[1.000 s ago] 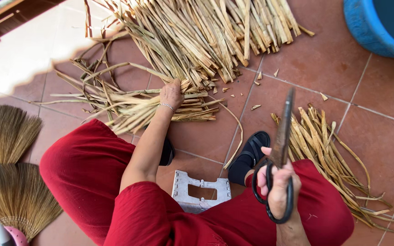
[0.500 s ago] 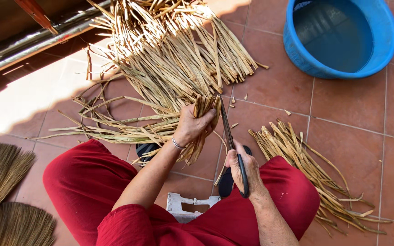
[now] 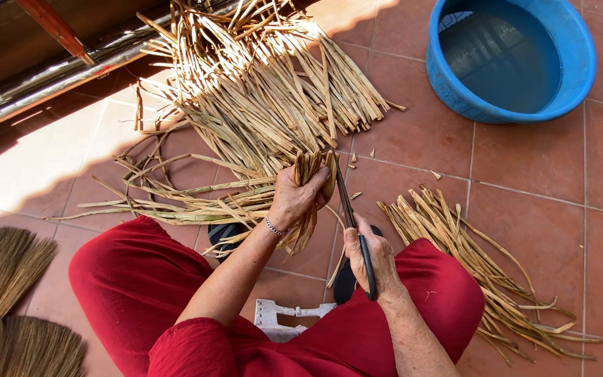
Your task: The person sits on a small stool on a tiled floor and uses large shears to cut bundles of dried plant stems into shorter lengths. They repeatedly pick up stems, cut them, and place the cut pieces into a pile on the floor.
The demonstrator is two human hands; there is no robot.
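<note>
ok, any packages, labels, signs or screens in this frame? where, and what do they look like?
None in view. The things present carry no visible labels or print:
Blue basin, top right on the tiles, round, holding water.
Dry straw strips, big tan pile at top centre.
Scissors, dark, in the right hand, at the bundle held by the left hand.
White stool, bottom centre, plastic.

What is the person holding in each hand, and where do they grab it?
Left hand grips a bundle of dry tan straw strips near its upper end; right hand holds black scissors by the handles.
</note>
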